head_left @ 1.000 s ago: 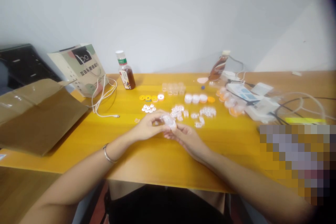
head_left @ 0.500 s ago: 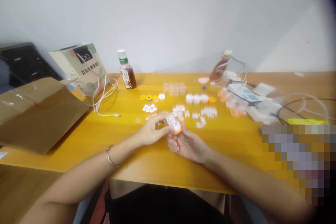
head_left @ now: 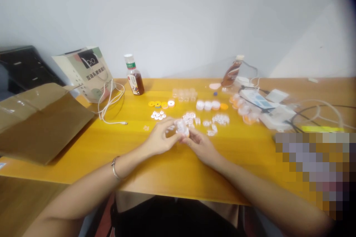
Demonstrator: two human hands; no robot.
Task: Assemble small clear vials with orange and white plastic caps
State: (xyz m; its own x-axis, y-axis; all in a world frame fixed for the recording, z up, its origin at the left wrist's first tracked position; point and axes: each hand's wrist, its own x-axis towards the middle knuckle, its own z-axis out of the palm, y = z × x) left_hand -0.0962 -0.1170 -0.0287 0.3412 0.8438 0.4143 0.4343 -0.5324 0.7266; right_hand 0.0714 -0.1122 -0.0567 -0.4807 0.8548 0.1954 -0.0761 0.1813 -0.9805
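Between my hands, above the middle of the table, is a small clear plastic container [head_left: 181,127] with a white and orange base. My left hand [head_left: 162,137] grips it from the left with thumb and fingers. My right hand [head_left: 200,146] closes on its lower right side, fingers curled. Just beyond lie several white patterned pieces [head_left: 189,117] and more of them [head_left: 221,119] to the right. Several small white round parts [head_left: 158,115] sit left of these. Behind are yellow and white rings [head_left: 158,104], white cylinders [head_left: 208,105] and clear cups [head_left: 184,94].
A brown paper bag [head_left: 44,118] and a printed bag [head_left: 90,74] stand on the left, with a white cable [head_left: 111,98]. One bottle [head_left: 134,77] stands upright; another brown bottle [head_left: 231,72] leans at back right. Power strips [head_left: 274,111], cables and orange-white containers [head_left: 244,109] lie right.
The container has turned more upright between my hands, its orange base now mostly hidden. My right hand's raised thumb has come down and its fingers have moved up to the container.
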